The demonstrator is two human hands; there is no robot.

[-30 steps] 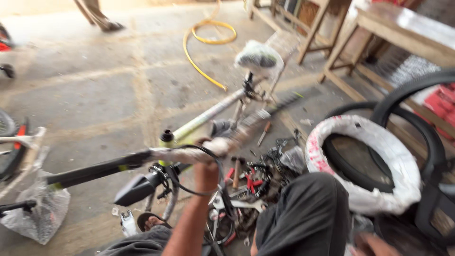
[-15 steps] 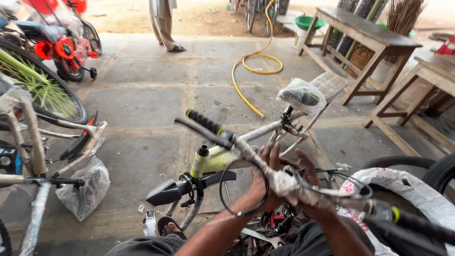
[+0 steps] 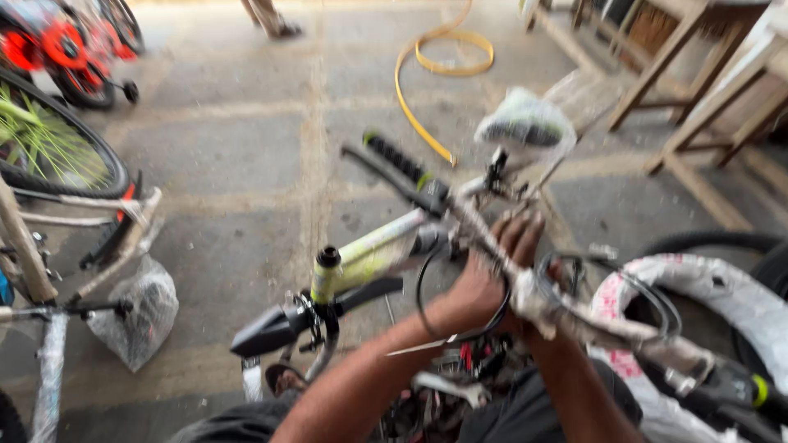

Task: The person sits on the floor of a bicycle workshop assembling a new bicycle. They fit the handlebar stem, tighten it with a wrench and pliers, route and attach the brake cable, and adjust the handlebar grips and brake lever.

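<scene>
Gripping a paper-wrapped tubular handlebar (image 3: 492, 246), left hand (image 3: 484, 275) closed

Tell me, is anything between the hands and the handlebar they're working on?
No. Both the left hand and the right hand already grip the wrapped handlebar directly. Only a loop of black cable hangs beside them.

A clear plastic bag (image 3: 135, 316), crumpled and greyish, hangs low at the left near the floor, below a paper-wrapped bicycle frame tube. Another clear plastic bag (image 3: 525, 127) covers a dark saddle with green marks at upper centre. At the right, white wrapping with pink print (image 3: 706, 287) winds around a tyre; its details are blurred.
</scene>
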